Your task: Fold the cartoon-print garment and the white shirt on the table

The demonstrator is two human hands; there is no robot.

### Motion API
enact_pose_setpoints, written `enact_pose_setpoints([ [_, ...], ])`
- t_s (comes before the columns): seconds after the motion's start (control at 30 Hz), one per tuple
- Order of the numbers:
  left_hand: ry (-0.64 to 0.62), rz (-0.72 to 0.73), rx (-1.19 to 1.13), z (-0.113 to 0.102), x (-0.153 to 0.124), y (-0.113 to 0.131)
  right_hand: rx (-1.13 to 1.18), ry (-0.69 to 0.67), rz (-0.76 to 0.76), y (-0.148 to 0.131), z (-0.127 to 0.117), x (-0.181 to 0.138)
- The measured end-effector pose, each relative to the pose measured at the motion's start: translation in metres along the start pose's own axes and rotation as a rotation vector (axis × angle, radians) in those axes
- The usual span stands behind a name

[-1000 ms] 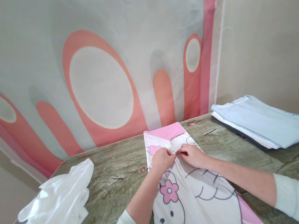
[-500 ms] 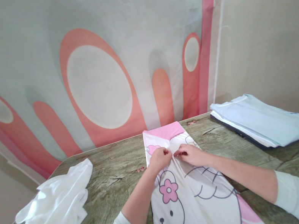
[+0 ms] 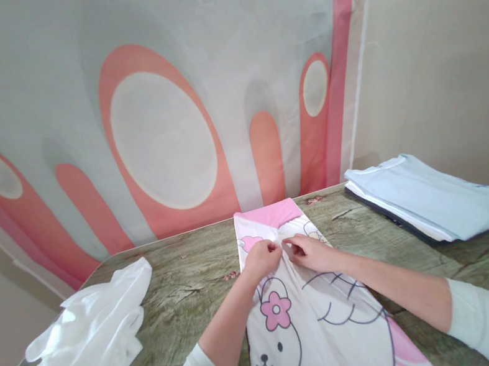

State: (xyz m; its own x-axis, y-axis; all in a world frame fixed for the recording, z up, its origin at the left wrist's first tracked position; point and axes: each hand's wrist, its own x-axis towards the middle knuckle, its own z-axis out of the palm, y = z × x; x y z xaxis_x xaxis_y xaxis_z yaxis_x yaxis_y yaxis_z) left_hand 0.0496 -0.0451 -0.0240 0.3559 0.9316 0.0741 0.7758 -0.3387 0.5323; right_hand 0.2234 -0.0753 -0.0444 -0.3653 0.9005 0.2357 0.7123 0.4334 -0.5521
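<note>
A white and pink cloth with a cartoon bear and a pink flower [image 3: 308, 329] lies lengthwise down the middle of the table. My left hand [image 3: 262, 258] and my right hand [image 3: 310, 252] meet near its far end, just below the pink band. Both hands have their fingers curled in a pinch on the fabric, and a small ridge of cloth runs between them. The fingertips are partly hidden by the knuckles.
A crumpled white garment [image 3: 75, 351] lies at the table's left edge. Folded pale blue and white cloths [image 3: 427, 201] are stacked at the right rear. The wood-grain table [image 3: 188, 294] meets a wall hung with an orange and grey patterned sheet [image 3: 159, 128].
The hands have stayed almost in place on the cloth. My right hand's fingers have shifted slightly toward the far end.
</note>
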Motion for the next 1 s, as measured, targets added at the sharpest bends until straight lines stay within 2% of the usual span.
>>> enact_pose_setpoints([
  [0.2,0.000,0.022,0.016,0.002,0.002,-0.002,-0.101,-0.041,-0.038,-0.004,-0.004,0.000],
  [0.43,-0.023,0.120,0.016,-0.002,-0.001,-0.001,0.113,-0.026,-0.019,0.003,-0.008,-0.006],
  [0.57,0.029,0.179,0.042,-0.001,-0.009,-0.001,0.042,-0.014,-0.042,-0.005,-0.011,-0.014],
  [0.77,0.082,0.288,0.189,-0.001,-0.032,0.001,-0.053,-0.096,-0.072,-0.021,-0.020,-0.024],
  [0.9,-0.033,0.410,0.358,0.003,-0.051,0.003,-0.142,-0.138,-0.170,-0.031,-0.024,-0.033],
  [1.0,-0.127,0.431,0.428,0.005,-0.060,0.006,-0.095,-0.171,-0.214,-0.032,-0.027,-0.034],
])
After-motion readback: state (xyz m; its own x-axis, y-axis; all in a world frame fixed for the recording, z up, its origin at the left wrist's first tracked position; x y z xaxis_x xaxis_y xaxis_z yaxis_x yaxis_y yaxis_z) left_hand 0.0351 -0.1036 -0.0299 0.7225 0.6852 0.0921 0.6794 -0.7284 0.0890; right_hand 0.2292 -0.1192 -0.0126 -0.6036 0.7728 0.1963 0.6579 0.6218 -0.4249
